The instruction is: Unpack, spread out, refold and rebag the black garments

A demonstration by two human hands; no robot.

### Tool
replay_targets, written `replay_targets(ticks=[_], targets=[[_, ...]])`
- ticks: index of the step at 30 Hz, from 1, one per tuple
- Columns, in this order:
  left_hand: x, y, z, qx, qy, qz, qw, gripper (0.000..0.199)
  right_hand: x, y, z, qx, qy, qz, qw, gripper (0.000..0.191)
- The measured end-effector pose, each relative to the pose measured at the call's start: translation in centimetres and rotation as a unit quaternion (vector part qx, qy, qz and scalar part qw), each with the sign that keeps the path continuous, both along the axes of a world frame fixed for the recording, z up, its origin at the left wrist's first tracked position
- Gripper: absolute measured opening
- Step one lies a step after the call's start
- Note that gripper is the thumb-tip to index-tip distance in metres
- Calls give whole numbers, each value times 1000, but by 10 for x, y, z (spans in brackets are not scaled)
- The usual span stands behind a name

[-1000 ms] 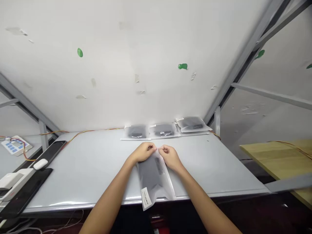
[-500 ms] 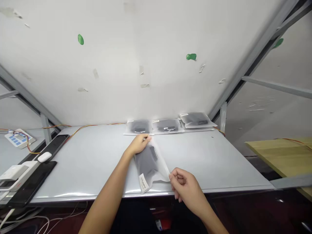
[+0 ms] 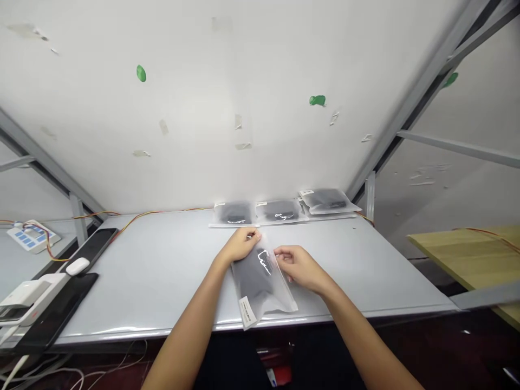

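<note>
Two bare forearms reach in from the bottom of the frame across a white-topped counter (image 3: 142,287), elbows low and wrists angled inward toward a frosted plastic bag (image 3: 260,284) holding a dark folded item. The bag lies flat and slightly tilted, its top end pointing to the back of the counter and its white label (image 3: 247,313) reaching the front edge.

The left hand (image 3: 241,245) is curled over the bag's top corner, fingers and thumb pinched on the plastic. The right hand (image 3: 294,264) sits at the bag's right edge, fingers loosely bent and pointing left; whether it has a firm hold cannot be told.

Three more sealed bags (image 3: 279,211) with dark contents stand in a row just beyond the bag, the rightmost overlapping another bag. Well left of the bag lie a white computer mouse (image 3: 77,266) on a black wrist-rest pad (image 3: 91,246) and a white device (image 3: 28,292) on a black mat (image 3: 52,309). An orange-and-yellow wire (image 3: 138,219) runs along the counter's back edge beyond the bag, and a pale wooden board (image 3: 463,265) sits well to its right.
</note>
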State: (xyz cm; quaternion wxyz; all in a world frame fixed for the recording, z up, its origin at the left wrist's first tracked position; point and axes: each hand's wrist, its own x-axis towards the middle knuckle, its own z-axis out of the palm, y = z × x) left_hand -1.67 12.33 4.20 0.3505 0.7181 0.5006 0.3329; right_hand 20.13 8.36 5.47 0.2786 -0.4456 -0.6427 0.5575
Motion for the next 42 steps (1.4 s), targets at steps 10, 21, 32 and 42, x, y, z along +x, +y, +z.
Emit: replay_targets(ticks=[10, 21, 32, 42], targets=[[9, -4, -4, -13, -4, -16, 1000, 35, -26, 3, -5, 14, -87, 33, 996, 29], [9, -7, 1, -5, 7, 4, 1000, 50, -24, -3, -9, 8, 56, -99, 994, 26], [-37, -9, 24, 4, 77, 105, 991, 50, 24, -18, -1, -95, 216, -338, 911, 50], [-137, -54, 51, 6, 222, 235, 946, 46, 6, -27, 3, -165, 272, -270, 909, 39]])
